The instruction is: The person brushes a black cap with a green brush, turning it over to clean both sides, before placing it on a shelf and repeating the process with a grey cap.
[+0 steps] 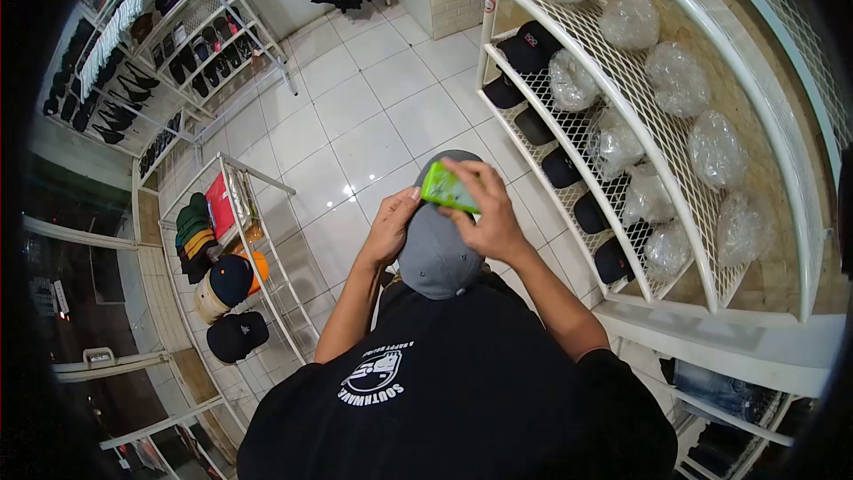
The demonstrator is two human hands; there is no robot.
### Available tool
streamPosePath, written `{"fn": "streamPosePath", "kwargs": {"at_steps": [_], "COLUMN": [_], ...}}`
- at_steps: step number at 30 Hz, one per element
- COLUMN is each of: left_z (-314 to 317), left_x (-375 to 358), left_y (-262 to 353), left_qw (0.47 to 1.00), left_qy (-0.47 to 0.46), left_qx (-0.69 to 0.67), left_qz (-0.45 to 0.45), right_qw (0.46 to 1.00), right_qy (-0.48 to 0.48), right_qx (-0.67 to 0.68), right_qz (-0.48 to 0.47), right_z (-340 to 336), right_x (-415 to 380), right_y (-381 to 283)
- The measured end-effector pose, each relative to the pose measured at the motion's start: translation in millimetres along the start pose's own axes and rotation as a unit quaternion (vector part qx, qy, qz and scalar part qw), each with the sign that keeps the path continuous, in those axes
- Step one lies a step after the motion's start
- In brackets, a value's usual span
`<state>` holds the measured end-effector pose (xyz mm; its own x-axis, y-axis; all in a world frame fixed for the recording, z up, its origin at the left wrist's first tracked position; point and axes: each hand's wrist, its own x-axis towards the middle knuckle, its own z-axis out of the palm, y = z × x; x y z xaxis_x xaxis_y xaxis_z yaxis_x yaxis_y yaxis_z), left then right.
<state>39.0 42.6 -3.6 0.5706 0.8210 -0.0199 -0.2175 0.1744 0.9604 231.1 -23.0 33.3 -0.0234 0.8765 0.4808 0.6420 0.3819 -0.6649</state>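
Observation:
A grey baseball cap (440, 258) is held in front of my chest, its darker brim pointing away from me. My left hand (389, 227) grips the cap's left side. Its thumb reaches up beside the green thing, and its other fingers are mostly hidden. My right hand (490, 218) is closed around a small, bright green, block-shaped thing (435, 183) with a paler face. This green thing lies over the cap where crown and brim meet. Whether it is a brush or a packet I cannot make out.
On my right, a white mesh shelf (613, 31) holds dark caps (562, 166) and clear plastic bundles (718, 149). A low white rack (284, 289) on my left carries caps (237, 336). White floor tiles (355, 116) lie ahead, with a display rack (209, 44) at far left.

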Motion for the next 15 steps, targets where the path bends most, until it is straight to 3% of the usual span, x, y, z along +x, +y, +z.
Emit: {"fn": "streamPosePath", "kwargs": {"at_steps": [1, 3, 5, 7, 8, 11, 13, 15], "left_z": [-2.8, -8.7, -7.7, -4.0, -6.9, -12.0, -11.8, -8.7], "left_x": [-0.7, -2.4, -1.1, -2.6, -2.8, -2.3, -0.6, -3.5], "left_y": [-1.6, -5.2, -3.5, -5.9, -7.2, -14.9, -14.9, -6.6], "left_qw": [1.000, 0.998, 0.997, 0.997, 0.997, 0.993, 0.996, 0.994], "left_qy": [-0.004, -0.014, -0.031, 0.019, 0.018, -0.025, 0.002, 0.008], "left_qx": [0.000, -0.048, -0.048, -0.054, -0.053, -0.101, -0.091, -0.099], "left_qz": [-0.002, -0.039, -0.047, -0.056, -0.059, -0.052, -0.023, -0.041], "right_qw": [1.000, 0.967, 0.957, 0.995, 0.997, 0.950, 0.950, 0.993], "right_qy": [0.003, 0.191, 0.194, 0.076, 0.057, 0.199, 0.210, 0.085], "right_qx": [-0.001, 0.100, 0.132, 0.066, 0.040, 0.150, 0.143, 0.075], "right_qz": [0.003, 0.139, 0.168, 0.026, 0.018, 0.187, 0.179, 0.039], "right_z": [2.2, 9.3, 13.3, 9.2, 4.5, 13.7, 12.4, 5.3], "right_x": [-1.1, 1.1, -8.5, -15.8, -15.4, -10.7, -11.9, -17.8], "right_y": [10.4, 39.3, 44.4, 17.3, 19.9, 56.6, 43.2, 18.5]}}
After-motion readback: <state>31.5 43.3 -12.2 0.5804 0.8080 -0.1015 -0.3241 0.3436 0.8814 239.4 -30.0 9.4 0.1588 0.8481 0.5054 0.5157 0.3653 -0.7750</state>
